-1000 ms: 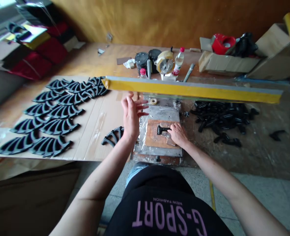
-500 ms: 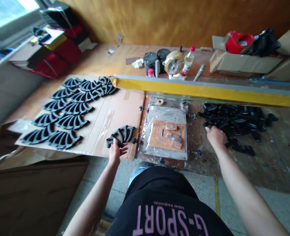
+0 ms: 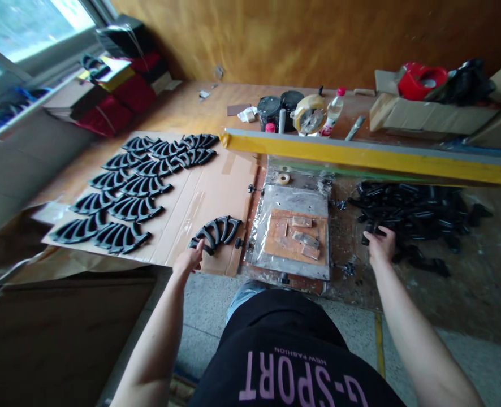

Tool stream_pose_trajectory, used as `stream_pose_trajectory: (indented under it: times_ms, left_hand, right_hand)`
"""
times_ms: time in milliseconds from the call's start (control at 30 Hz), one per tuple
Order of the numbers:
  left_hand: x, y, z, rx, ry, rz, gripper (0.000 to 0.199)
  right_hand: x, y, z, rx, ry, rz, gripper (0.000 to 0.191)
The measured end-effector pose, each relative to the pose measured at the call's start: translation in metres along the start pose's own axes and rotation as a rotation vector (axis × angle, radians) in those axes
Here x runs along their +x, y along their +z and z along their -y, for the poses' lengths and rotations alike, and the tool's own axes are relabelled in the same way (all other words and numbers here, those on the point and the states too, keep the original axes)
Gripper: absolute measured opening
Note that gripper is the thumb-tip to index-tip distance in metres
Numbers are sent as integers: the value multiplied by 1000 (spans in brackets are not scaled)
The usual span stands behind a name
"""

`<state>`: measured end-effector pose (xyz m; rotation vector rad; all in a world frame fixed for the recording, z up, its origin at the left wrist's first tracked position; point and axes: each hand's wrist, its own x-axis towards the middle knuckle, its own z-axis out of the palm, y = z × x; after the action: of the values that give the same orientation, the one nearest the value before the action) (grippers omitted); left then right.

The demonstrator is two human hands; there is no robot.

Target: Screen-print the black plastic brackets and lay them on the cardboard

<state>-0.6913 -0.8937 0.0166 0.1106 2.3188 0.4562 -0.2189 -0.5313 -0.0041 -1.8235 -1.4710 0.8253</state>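
Observation:
My left hand (image 3: 188, 260) is by the near left end of a short curved row of black handle-like parts (image 3: 217, 230). Its thumb tip reaches the end part, thumb and fingers apart, with nothing seen held between them. The row lies on a flat cardboard sheet (image 3: 182, 212). On the right, my right hand (image 3: 381, 243) pinches a black handle-like part (image 3: 366, 236) at the left edge of a heap of similar black parts (image 3: 415, 206). My fingers hide much of that part.
Several fanned rows of black parts (image 3: 134, 206) cover the cardboard's left side. Between my hands lies a metal plate (image 3: 271, 198) with small blocks (image 3: 303, 221). A long yellow-taped bar (image 3: 339, 151) crosses behind. Farther back are a bottle (image 3: 334, 110), black tins (image 3: 270, 110) and a cardboard box (image 3: 424, 116).
My left hand has drawn back left from the part it held, which now lies at the row's end. My right hand has lifted a part at the heap's edge. The view has shifted slightly.

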Motion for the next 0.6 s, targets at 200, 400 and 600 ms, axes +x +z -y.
stream_pose_trajectory:
  times_ms: [200, 400, 600]
  left_hand:
    - [-56, 7, -104, -276, 582, -53, 51]
    - [-152, 12, -240, -862, 1066, 144, 54]
    - [-172, 17, -221, -968, 1023, 235, 55]
  right_hand:
    - [-83, 28, 76, -196, -923, 497, 37]
    - [-116, 57, 112, -548, -1255, 559, 38]
    - [-106, 32, 100, -475, -1029, 491, 34]
